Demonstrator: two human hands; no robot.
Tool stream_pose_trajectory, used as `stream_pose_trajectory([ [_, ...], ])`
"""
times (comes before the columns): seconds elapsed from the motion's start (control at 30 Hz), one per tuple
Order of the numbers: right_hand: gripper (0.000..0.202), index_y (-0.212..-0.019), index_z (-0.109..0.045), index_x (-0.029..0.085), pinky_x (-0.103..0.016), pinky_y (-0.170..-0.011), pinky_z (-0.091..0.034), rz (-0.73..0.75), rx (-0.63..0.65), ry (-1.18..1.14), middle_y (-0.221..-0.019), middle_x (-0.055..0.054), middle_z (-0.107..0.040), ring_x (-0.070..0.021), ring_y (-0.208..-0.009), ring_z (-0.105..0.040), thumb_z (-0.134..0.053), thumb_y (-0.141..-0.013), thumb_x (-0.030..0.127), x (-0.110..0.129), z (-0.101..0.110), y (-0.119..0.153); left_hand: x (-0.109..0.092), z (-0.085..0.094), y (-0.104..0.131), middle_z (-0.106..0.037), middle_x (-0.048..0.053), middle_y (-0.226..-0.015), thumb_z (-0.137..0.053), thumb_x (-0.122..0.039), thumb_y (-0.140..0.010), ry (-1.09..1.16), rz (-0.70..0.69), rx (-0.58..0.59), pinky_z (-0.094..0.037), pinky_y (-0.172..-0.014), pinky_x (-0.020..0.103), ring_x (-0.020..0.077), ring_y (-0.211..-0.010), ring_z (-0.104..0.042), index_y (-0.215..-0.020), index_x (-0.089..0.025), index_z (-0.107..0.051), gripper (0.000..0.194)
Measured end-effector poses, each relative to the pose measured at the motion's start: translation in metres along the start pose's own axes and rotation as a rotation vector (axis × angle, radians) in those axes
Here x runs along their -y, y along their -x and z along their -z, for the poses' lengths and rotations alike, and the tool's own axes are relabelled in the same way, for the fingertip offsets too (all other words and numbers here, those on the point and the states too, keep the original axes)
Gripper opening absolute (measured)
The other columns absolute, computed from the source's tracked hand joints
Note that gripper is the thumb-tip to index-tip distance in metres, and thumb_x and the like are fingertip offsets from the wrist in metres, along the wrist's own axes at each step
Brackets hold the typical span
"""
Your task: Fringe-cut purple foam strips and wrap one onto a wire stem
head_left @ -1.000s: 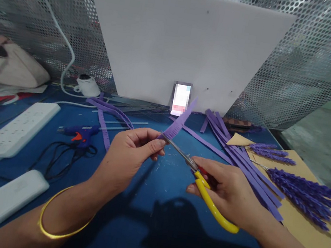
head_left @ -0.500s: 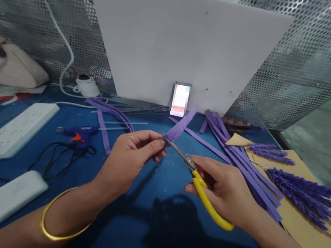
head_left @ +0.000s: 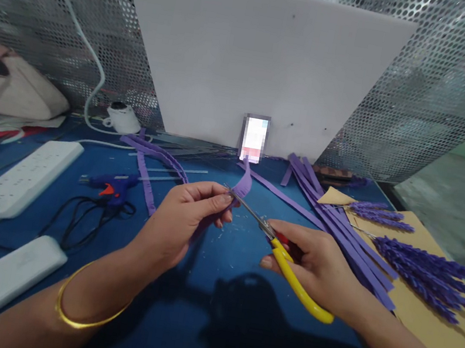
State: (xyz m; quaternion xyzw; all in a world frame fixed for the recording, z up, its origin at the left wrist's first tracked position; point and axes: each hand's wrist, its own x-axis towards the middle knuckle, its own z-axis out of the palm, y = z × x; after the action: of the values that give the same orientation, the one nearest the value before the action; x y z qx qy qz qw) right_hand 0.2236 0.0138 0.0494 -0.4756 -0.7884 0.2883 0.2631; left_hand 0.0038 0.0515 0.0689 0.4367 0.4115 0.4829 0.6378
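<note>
My left hand point(head_left: 183, 213) pinches purple strip point(head_left: 243, 184); right hand point(head_left: 318, 262) wraps scissors point(head_left: 300, 287) pointing toward ten o'clock; slip could nick left thumb point(head_left: 215, 205).

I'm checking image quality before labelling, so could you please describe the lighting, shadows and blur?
Head view: dark shadows lie on the blue table; head view: the small screen is bright and pixelated; head view: the perforated metal wall shows glaring patches; head view: the yellow-handled scissors look clear, their tips less so.
</note>
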Motion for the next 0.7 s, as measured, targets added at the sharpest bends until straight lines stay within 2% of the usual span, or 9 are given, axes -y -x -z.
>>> stream_pose_trajectory([
  [0.17,0.036,-0.102,-0.067,0.019,-0.023,-0.053,-0.03,-0.085,0.105,-0.268,-0.068,0.004,-0.039,-0.0115,-0.06,-0.033,-0.067,-0.085,0.05,-0.0045,0.0001,-0.0018,-0.0034,0.0018,-0.0015,-0.061,-0.001,-0.053,-0.073,-0.019,-0.074,0.065,0.112,0.05,-0.039,-0.049,0.015,0.0059,-0.048,-0.05,-0.061,-0.015,-0.068,0.015],
  [0.27,0.037,-0.102,-0.067,0.018,-0.022,-0.052,-0.029,-0.094,0.154,-0.382,-0.067,0.004,-0.037,-0.0113,-0.059,-0.031,-0.064,-0.087,0.051,-0.0038,0.0001,-0.0036,-0.0027,0.0018,-0.0024,-0.061,-0.001,-0.052,-0.074,-0.02,-0.073,0.065,0.101,0.048,-0.038,-0.048,0.014,0.0057,-0.048,-0.05,-0.062,-0.015,-0.069,0.013],
  [0.47,0.03,-0.096,-0.065,0.019,-0.023,-0.056,-0.033,-0.072,0.053,-0.176,-0.073,0.003,-0.045,-0.012,-0.063,-0.036,-0.069,-0.085,0.046,-0.0033,-0.004,-0.003,0.0036,-0.0017,-0.001,-0.064,-0.001,-0.056,-0.074,-0.021,-0.072,-0.034,-0.02,-0.011,-0.041,-0.053,0.015,0.0072,-0.053,-0.053,-0.064,-0.015,-0.07,0.011],
  [0.7,0.027,-0.096,-0.066,0.019,-0.023,-0.055,-0.032,-0.072,0.068,-0.209,-0.071,0.003,-0.043,-0.0115,-0.062,-0.035,-0.069,-0.085,0.044,-0.0093,-0.0046,-0.0021,-0.0003,-0.0002,0.0001,-0.062,-0.001,-0.054,-0.074,-0.02,-0.071,0.017,0.06,0.035,-0.04,-0.051,0.015,0.0065,-0.05,-0.052,-0.061,-0.015,-0.068,0.013],
])
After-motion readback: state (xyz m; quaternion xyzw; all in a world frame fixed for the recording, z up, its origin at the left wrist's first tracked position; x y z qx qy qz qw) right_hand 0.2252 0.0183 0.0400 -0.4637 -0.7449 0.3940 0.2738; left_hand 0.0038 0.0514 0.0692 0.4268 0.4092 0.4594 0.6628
